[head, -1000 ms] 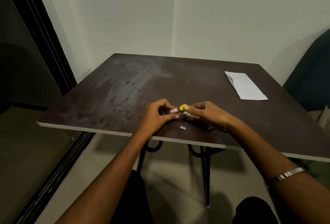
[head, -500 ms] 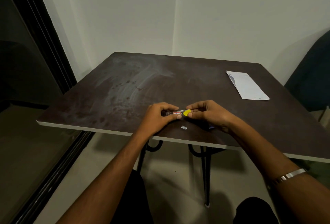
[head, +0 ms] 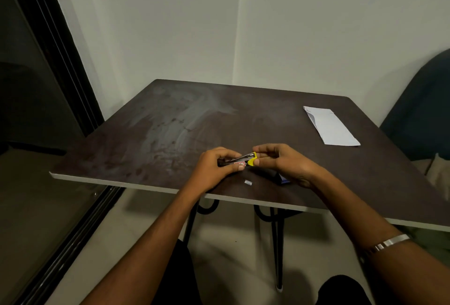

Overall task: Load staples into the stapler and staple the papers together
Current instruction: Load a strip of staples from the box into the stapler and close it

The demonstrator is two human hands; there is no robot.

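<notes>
A small stapler (head: 243,160) with a yellow end and a metal top is held just above the dark table (head: 170,134), near its front edge. My left hand (head: 214,168) grips its left part, and my right hand (head: 285,161) pinches the yellow end from the right. A short strip of staples (head: 248,182) lies loose on the table just in front of the hands. A small dark blue box (head: 280,175) sits partly hidden under my right hand. The folded white papers (head: 331,127) lie at the far right of the table, well away from both hands.
The table stands in a corner of white walls, with a dark glass door frame (head: 60,61) to the left. A dark blue chair (head: 423,107) stands beyond the table's right edge. My knees show below the front edge.
The stapler has tilted: its metal top now shows raised above the yellow end. Both hands stay in nearly the same place near the front edge.
</notes>
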